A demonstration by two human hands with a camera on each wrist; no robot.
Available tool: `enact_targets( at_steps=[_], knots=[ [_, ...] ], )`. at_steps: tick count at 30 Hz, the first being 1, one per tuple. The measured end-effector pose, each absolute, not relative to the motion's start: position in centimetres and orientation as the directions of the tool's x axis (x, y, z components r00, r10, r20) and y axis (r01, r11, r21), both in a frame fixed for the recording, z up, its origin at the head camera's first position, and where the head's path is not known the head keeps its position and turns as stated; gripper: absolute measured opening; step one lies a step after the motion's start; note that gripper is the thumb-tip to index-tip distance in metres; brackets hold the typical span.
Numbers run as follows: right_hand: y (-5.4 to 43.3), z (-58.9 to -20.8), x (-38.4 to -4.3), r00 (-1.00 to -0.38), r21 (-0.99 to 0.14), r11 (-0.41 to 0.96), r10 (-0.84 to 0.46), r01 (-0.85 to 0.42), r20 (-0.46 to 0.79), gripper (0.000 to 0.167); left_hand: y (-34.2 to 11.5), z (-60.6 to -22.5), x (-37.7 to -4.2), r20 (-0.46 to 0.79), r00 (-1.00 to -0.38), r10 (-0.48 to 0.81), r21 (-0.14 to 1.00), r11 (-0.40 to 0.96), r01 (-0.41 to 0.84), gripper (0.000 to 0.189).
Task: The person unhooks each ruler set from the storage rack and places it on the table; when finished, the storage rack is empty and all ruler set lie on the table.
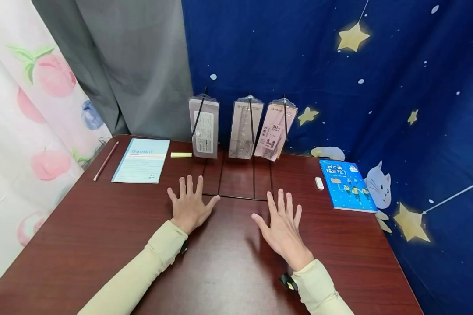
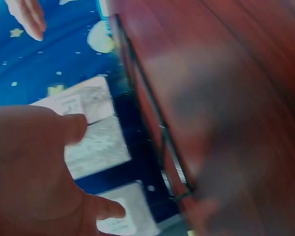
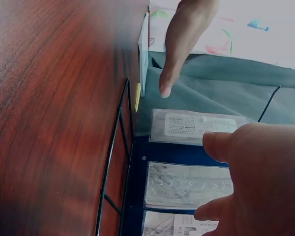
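Observation:
My left hand hovers over the dark red table with its fingers spread and holds nothing. Level with it on the other side, my right hand is spread the same way, palm down. Just beyond both hands is a black wire rack, its base flat on the table. Three flat packs in clear sleeves hang from its hooks: a grey one with a white label, a beige one and a pink one. Neither hand touches them.
At the back left lie a pencil, a light blue notebook and a yellow strip. A white eraser and a blue book lie at the right. Curtains hang behind the table.

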State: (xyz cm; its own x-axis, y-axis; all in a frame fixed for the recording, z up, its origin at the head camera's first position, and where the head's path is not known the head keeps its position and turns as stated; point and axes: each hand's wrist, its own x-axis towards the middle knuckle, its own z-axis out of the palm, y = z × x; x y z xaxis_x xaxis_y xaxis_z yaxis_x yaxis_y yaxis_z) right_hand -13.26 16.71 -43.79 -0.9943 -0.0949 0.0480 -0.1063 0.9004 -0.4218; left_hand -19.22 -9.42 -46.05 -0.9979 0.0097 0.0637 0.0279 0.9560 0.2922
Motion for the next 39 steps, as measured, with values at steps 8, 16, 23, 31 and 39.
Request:
enact_targets(
  at_steps=[8, 16, 23, 31, 39],
  knots=[
    [17.2, -43.9, -13.1, -0.995, -0.437, 0.894, -0.072, -0.096, 0.073, 0.086, -9.9, -47.3, -22.1, -0.005, -0.999, 0.033, 0.309, 0.951, 0.03, 0.091],
    [17.5, -44.2, -13.1, -0.996, -0.447, 0.891, -0.067, -0.085, 0.056, 0.085, -10.0, -48.4, -24.7, -0.115, -0.992, 0.052, 0.313, 0.95, 0.013, 0.09],
    [17.7, -43.9, -13.2, -0.997, -0.451, 0.889, -0.055, -0.073, 0.051, 0.084, -10.0, -48.0, -25.9, -0.183, -0.981, 0.058, 0.255, 0.967, 0.009, 0.088],
    [18.3, -43.8, -14.1, -0.999, -0.473, 0.88, -0.05, -0.049, 0.011, 0.082, -10.0, -48.0, -26.3, -0.244, -0.968, 0.058, 0.26, 0.965, -0.008, 0.09],
    [20.7, -42.7, -19.9, -0.981, -0.628, 0.773, 0.047, -0.085, 0.19, 0.058, -10.4, -47.9, -26.3, -0.272, -0.959, 0.076, 0.277, 0.961, -0.002, 0.092]
  ],
)
